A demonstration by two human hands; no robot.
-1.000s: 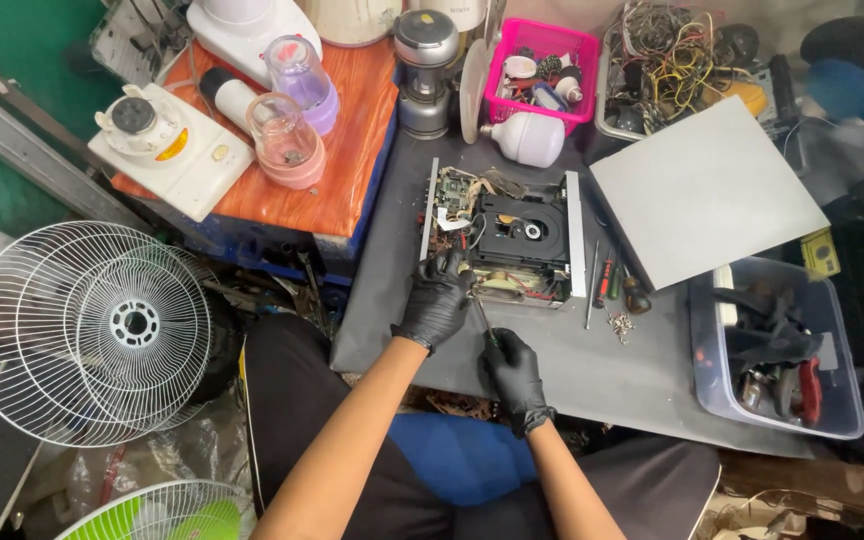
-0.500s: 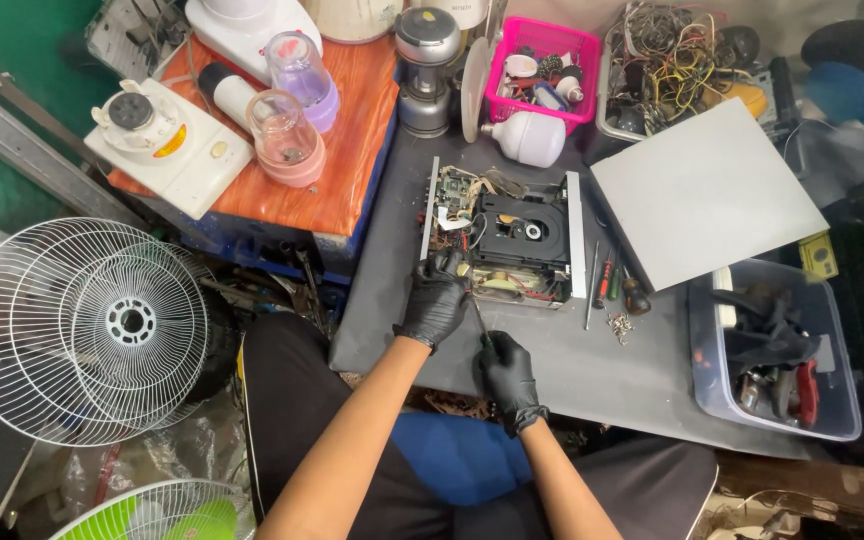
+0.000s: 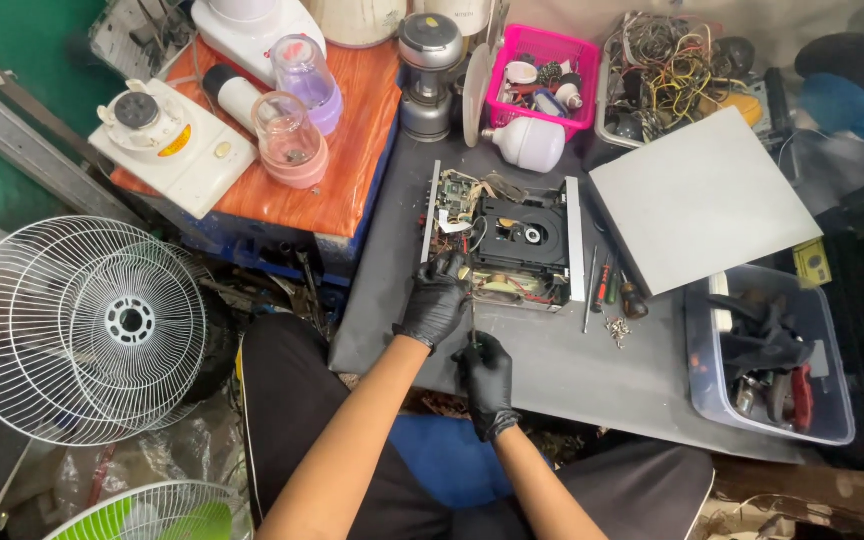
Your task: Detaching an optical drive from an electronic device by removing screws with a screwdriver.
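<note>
Two bins: pink basket (image 3: 586, 52) small parts; grey tub (image 3: 832, 352) tools.

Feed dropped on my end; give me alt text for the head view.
Two black-gloved hands work at an opened disc player on a grey table: left hand on its front corner, right hand holding a thin screwdriver.

Both hands are wearing matt black rubbery gloves, the left hand (image 3: 434, 303) and the right hand (image 3: 487, 375). The opened disc player (image 3: 507, 240) is showing bare metal edges and a matt black plastic tray. The grey table (image 3: 572, 370) is looking dull and smooth. The far-left orange board (image 3: 357, 140) is showing glossy wood grain.
</note>
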